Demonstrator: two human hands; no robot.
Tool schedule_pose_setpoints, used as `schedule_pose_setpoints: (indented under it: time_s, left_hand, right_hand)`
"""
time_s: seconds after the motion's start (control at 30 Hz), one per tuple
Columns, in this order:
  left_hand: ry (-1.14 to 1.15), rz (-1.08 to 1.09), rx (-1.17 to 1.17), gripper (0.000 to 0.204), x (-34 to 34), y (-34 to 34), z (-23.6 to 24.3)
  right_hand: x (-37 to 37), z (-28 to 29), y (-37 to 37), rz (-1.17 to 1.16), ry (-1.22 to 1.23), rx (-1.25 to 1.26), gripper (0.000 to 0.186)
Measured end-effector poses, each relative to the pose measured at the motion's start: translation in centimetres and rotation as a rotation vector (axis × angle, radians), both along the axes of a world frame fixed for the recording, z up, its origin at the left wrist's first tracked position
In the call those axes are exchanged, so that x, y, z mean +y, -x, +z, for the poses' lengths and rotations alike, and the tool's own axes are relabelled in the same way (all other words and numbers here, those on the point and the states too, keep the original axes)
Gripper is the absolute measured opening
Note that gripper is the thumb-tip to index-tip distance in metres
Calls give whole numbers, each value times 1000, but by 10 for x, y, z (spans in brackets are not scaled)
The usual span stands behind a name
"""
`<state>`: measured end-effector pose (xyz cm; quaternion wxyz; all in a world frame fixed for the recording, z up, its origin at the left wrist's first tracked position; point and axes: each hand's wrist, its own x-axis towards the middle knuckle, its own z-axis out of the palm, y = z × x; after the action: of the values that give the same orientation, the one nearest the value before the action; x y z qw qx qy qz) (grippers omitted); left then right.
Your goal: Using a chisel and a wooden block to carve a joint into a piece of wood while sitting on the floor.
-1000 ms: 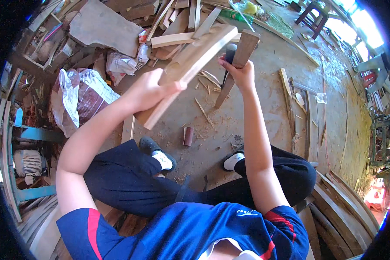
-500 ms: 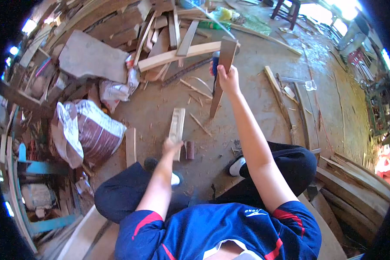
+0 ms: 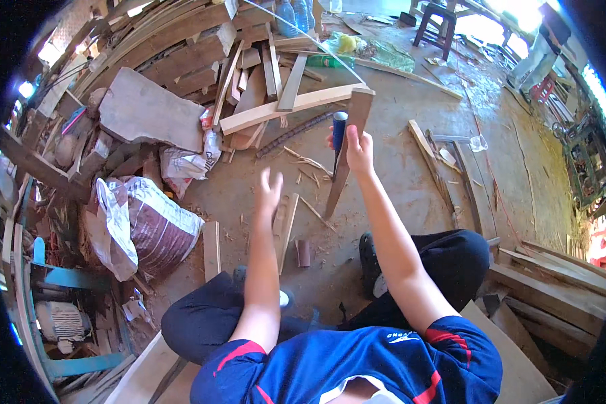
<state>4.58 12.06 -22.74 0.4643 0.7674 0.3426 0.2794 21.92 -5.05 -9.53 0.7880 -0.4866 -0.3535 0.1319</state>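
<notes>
My right hand (image 3: 359,148) grips a long, tapered dark wooden piece (image 3: 336,193) together with a blue-handled tool (image 3: 340,123), both raised upright in front of me. To the left, my left hand (image 3: 271,188) is open, fingers apart and empty, above a pale wooden board (image 3: 287,219) with carved recesses that lies on the floor. A short reddish-brown cylinder (image 3: 303,252) lies beside that board, and another plain board (image 3: 211,244) lies farther left near my leg.
Piled timber (image 3: 195,60), a flat slab (image 3: 148,108) and plastic sacks (image 3: 151,225) fill the left. An electric motor (image 3: 60,323) sits low left. Ahead are water bottles (image 3: 289,17) and a stool (image 3: 434,30). Long planks (image 3: 552,283) lie at right, over scrap-strewn floor (image 3: 498,168).
My left hand has lowered the carved board to the floor, released it and moved forward with opened fingers. My right hand still holds its pieces, shifted slightly left.
</notes>
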Motion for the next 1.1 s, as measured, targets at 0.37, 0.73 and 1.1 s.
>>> schedule_pose_setpoints:
  time_s: [0.37,0.73,1.1]
  left_hand:
    - [-364,-405,-303,37,-66,-64,196]
    - [-480,-219,-489,17,-94,-55,185]
    - [-351,-132,-560,20,-81,-47,185]
  right_hand:
    - [31,9,20,-126,-22,-98,21]
    - [15,10,5,107,-92,80,27]
    - [17,10,10,309,182,-88,45]
